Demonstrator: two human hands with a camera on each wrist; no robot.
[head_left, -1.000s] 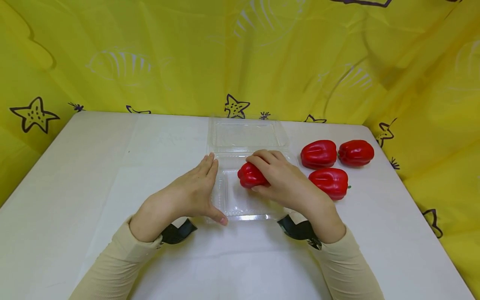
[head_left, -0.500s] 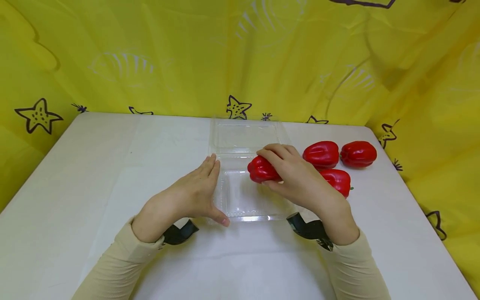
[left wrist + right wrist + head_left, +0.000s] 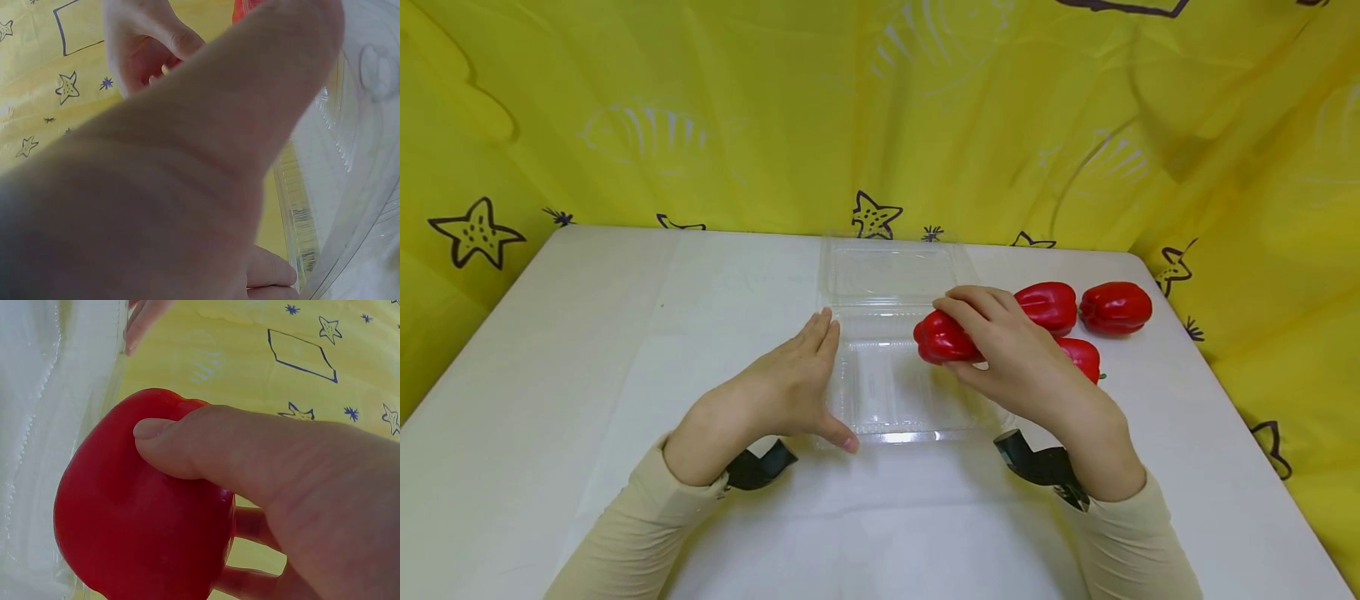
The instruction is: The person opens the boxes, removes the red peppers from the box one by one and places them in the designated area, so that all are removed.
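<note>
A red bell pepper (image 3: 942, 337) is gripped by my right hand (image 3: 1007, 350), thumb on the near side and fingers over the top. It hangs over the right part of a clear plastic clamshell container (image 3: 880, 392), whose lid (image 3: 891, 273) lies folded back. In the right wrist view the thumb presses on the pepper's (image 3: 144, 506) glossy skin. My left hand (image 3: 782, 379) rests at the container's left edge, fingers straight and thumb spread along the front corner. The left wrist view is mostly filled by the left hand (image 3: 206, 137), with the container wall (image 3: 294, 212) beside it.
Three more red bell peppers sit right of the container: one (image 3: 1048, 307) partly behind my right hand, another (image 3: 1116, 307) farther right, and a nearer one (image 3: 1081, 357) mostly covered by the hand. A yellow patterned curtain (image 3: 760, 108) borders the white table (image 3: 587, 333).
My right hand has moved to the right with the bell pepper, from the container's middle toward its right side. The left hand has stayed at the left edge.
</note>
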